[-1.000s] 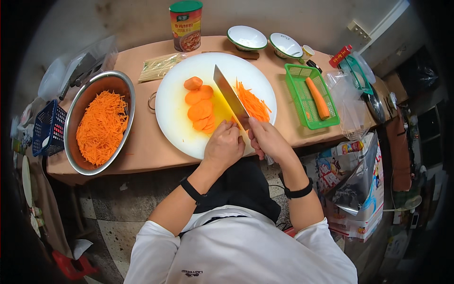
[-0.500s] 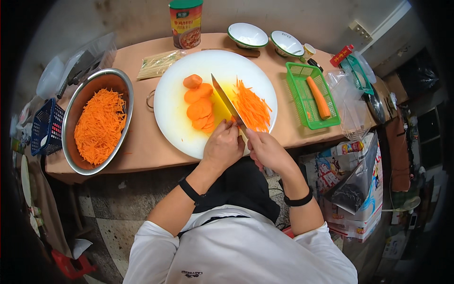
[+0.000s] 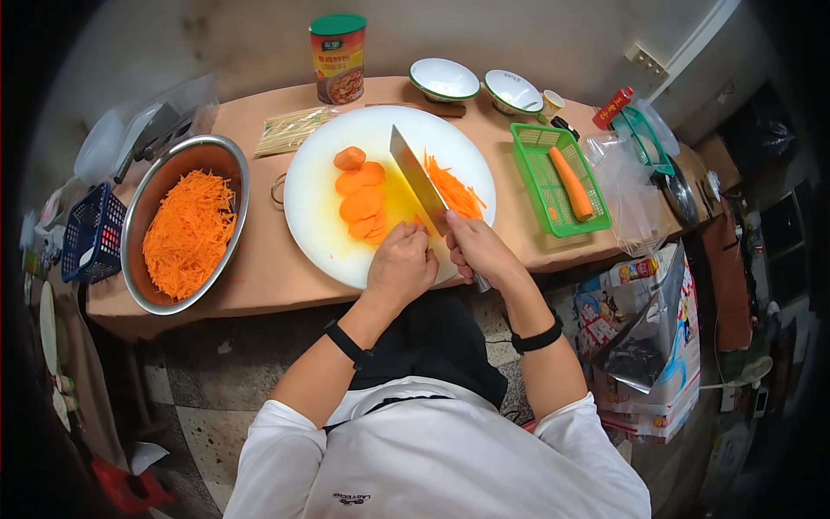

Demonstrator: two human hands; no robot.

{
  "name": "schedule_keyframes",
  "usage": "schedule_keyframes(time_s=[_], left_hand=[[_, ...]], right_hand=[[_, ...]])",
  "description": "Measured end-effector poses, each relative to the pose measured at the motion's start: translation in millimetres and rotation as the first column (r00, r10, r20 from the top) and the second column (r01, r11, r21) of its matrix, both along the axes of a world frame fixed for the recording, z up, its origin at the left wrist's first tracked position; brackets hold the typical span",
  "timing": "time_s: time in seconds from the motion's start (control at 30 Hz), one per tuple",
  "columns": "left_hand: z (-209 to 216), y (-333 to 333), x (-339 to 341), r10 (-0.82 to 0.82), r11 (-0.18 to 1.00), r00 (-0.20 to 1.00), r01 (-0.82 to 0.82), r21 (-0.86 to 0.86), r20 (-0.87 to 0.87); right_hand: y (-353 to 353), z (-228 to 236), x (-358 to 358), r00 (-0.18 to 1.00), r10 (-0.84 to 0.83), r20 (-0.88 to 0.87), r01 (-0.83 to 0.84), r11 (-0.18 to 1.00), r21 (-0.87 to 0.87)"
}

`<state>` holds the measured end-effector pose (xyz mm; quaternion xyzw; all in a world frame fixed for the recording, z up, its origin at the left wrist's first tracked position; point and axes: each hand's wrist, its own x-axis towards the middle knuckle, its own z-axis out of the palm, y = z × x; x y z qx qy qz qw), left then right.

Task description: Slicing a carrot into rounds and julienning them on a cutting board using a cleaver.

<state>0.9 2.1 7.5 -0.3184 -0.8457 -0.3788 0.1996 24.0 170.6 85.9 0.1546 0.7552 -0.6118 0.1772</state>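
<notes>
My right hand [image 3: 477,248] grips a kitchen knife [image 3: 417,177] by its handle, the broad blade slanting up and to the left above a round white cutting board [image 3: 324,251]. Beside the blade, my left hand [image 3: 403,264] is closed, its curled fingertips resting on a small bit of carrot that they mostly hide. Left of the knife, several round carrot slices [image 3: 361,204] overlap in a row, with a carrot end piece [image 3: 349,158] at the top. To the right of the blade lies a pile of carrot shreds [image 3: 460,192]. Yellow-orange juice stains the board.
A steel bowl [image 3: 243,186] heaped with shredded carrot stands at the left. On the right, a green basket [image 3: 533,186] holds a peeled carrot [image 3: 571,183]. Along the back are a green-lidded tub [image 3: 338,65], bamboo skewers [image 3: 290,131] and two white bowls [image 3: 444,80].
The knife has lifted and turned, so its blade now shows broader and stands farther from my left fingers. My left hand stays closed by the slices. The whole view has shifted slightly.
</notes>
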Motion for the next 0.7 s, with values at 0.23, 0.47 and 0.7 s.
schedule_keyframes(time_s=[0.23,0.47,0.7], left_hand=[[-8,0,-2,0.021,1.000,1.000,-0.021,-0.011,-0.018],[-8,0,-2,0.014,1.000,1.000,-0.014,0.019,-0.009],[-5,-2,-2,0.034,0.999,0.999,-0.035,-0.013,-0.037]], right_hand=[[-3,1,22,0.999,0.049,-0.010,-0.049,0.998,0.046],[-5,3,30,1.000,0.022,0.011,-0.022,0.997,0.067],[-13,10,29,0.998,0.039,0.057,-0.045,0.992,0.117]])
